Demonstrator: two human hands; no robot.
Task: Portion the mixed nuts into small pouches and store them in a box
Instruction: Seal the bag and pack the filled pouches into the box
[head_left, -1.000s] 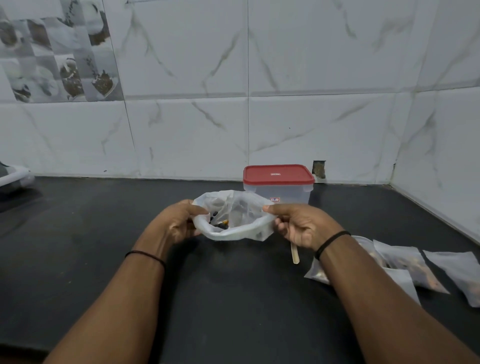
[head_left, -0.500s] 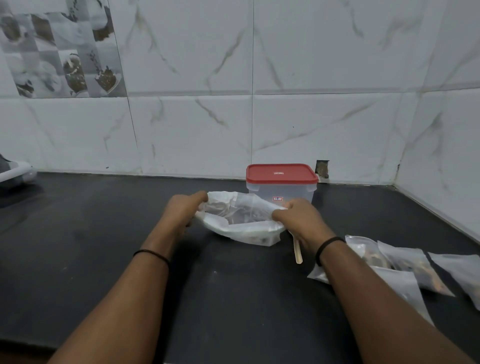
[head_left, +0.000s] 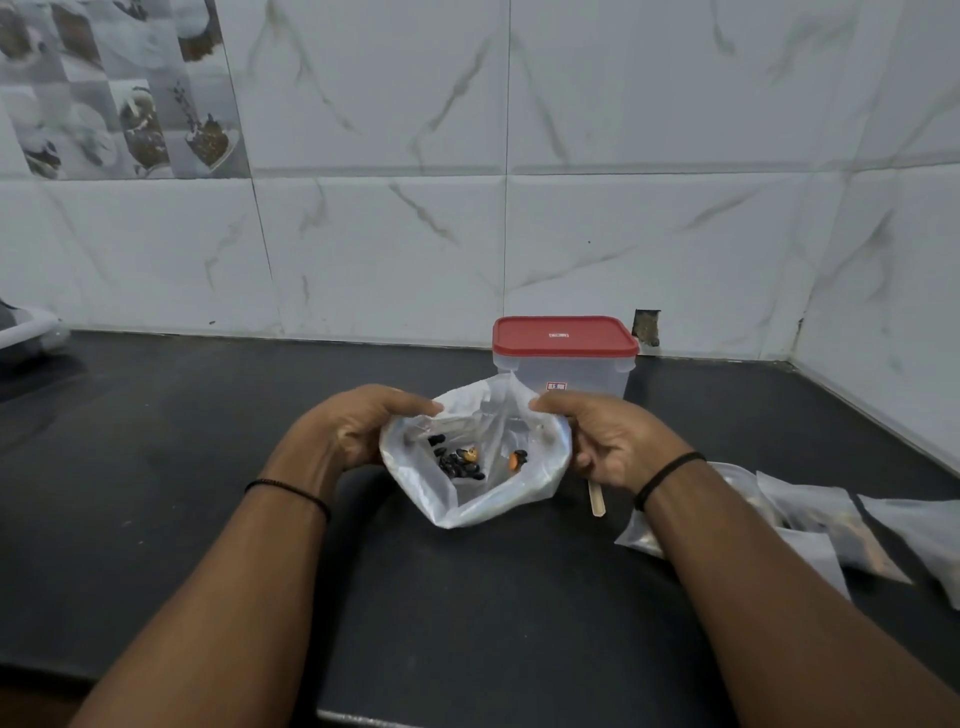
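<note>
Plastic bag (head_left: 488, 483) held just above the dark surface (head_left: 208, 493), mouth pulled wide; few dark and orange nuts (head_left: 460, 462) remain at its bottom. Left hand (head_left: 358, 431) and right hand (head_left: 608, 441) each pinch one rim edge, grip curled, apparently to expose the contents. A wooden stick (head_left: 596, 496) projects below the right grip. Red-lidded box (head_left: 563, 358) stands closed beyond; filled pouches (head_left: 810, 525) lie right of the right forearm.
</note>
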